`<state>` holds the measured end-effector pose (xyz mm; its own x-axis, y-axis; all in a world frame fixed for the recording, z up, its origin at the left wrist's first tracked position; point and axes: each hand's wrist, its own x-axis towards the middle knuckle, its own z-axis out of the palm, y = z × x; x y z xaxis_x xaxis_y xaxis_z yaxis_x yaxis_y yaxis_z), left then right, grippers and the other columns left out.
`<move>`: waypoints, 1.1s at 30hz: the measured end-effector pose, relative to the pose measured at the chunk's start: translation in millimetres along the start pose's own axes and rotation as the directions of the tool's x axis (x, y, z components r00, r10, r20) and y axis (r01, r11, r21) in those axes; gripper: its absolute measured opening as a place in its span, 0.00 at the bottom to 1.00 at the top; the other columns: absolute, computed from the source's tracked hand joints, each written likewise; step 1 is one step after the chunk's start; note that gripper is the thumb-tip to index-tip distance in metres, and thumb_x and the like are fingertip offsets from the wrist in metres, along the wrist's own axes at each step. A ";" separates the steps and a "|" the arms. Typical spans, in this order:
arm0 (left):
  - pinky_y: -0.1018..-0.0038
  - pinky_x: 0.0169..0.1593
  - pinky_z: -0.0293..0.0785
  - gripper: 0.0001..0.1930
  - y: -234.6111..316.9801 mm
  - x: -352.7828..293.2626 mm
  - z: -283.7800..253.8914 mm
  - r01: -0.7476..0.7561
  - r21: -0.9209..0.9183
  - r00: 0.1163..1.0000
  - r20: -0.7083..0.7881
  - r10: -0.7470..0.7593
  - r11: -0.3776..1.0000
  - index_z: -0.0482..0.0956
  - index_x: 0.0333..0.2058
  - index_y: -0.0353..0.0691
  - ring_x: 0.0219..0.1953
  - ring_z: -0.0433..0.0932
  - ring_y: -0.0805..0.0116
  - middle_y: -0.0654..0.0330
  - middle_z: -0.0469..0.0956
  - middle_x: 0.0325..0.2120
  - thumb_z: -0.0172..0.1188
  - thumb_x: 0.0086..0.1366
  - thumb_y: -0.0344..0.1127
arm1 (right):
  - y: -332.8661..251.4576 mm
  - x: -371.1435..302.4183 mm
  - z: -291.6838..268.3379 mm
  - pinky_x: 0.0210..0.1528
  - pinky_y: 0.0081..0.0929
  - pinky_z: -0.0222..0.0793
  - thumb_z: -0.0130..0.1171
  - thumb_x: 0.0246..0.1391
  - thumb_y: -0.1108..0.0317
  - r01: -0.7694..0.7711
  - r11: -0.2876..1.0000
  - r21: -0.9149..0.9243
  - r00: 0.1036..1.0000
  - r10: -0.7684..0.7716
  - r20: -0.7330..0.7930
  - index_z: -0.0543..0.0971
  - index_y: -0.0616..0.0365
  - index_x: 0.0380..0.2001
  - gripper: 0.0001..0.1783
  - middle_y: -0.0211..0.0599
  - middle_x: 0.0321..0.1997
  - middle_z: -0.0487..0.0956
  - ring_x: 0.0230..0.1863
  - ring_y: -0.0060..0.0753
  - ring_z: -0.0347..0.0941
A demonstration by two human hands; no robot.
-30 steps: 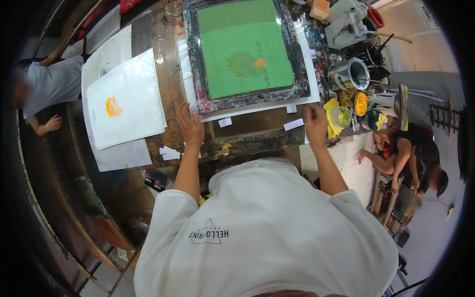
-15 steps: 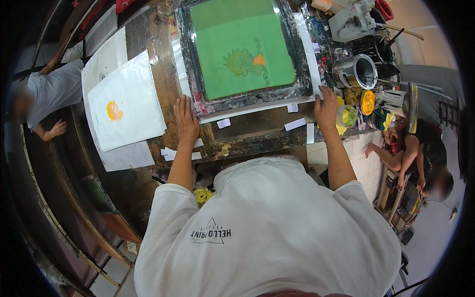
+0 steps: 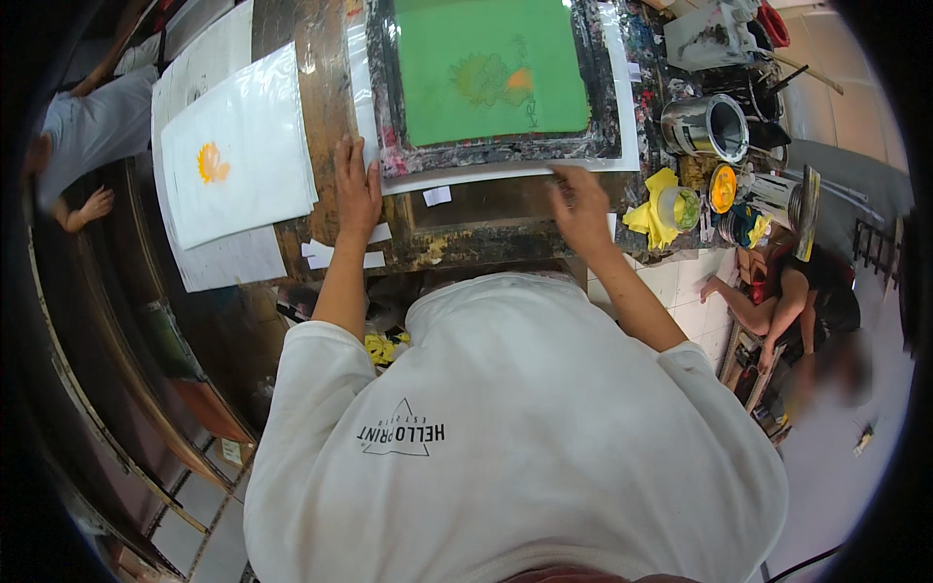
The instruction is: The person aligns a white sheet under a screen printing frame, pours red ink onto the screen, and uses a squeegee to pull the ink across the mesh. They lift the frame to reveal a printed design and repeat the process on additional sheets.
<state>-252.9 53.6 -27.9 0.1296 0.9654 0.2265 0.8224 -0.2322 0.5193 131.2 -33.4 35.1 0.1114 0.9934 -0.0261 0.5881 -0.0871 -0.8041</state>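
Worktable [image 3: 326,107] under green screen [image 3: 486,49]. Left of screen: left hand [image 3: 358,194], fingers extended. Below screen: right hand [image 3: 583,207], grip unclear. Risk: hand bump misaligns white sheet [image 3: 361,73].

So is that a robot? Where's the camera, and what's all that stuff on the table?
No robot here, just a person with two bare hands. The camera is worn on their head and looks down, so the big white shirt is their own. Its wide lens makes straight edges look bent.

On the stained table lies a dark-framed green panel over a white sheet. To the left are papers with an orange-yellow picture. To the right are a metal can and a yellow cloth.

The left hand is spread beside the panel's near corner, holding nothing I can see. The right hand is bent near the sheet's edge; I can't tell if it pinches anything.
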 end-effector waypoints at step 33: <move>0.79 0.28 0.72 0.10 133.1 -75.6 7.9 0.399 -0.653 0.903 0.160 -0.398 0.643 0.84 0.42 0.33 0.28 0.75 0.81 0.62 0.85 0.40 0.66 0.74 0.36 | -46.5 -9.7 95.9 0.38 0.28 0.81 0.70 0.64 0.64 -0.394 0.833 0.388 0.903 0.271 0.335 0.84 0.67 0.45 0.16 0.41 0.39 0.87 0.36 0.27 0.85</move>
<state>-148.9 -49.3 17.6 -0.1216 0.9835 -0.1336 0.2189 0.1579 0.9629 25.9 -31.9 15.8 -0.0083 0.8980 -0.4400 0.1356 -0.4349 -0.8902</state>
